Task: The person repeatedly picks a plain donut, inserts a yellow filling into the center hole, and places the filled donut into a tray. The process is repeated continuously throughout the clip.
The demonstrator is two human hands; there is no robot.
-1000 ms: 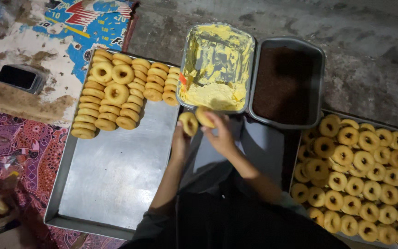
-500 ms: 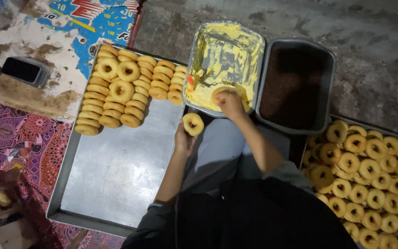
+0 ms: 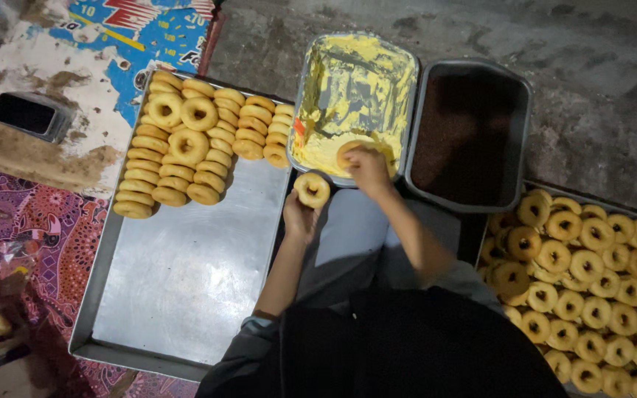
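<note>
My left hand holds up a plain ring doughnut just in front of the tin of yellow cream. My right hand presses a second doughnut down into the yellow cream at the tin's near edge. Both hands are close together, between the two big trays.
A large metal tray on the left carries rows of doughnuts at its far end. A dark tin of brown sprinkles stands right of the cream. Another tray full of several plain doughnuts lies at the right. A phone rests on the floor mat.
My right hand has carried its doughnut forward from beside the left hand into the cream tin. The left hand stays put with its doughnut.
</note>
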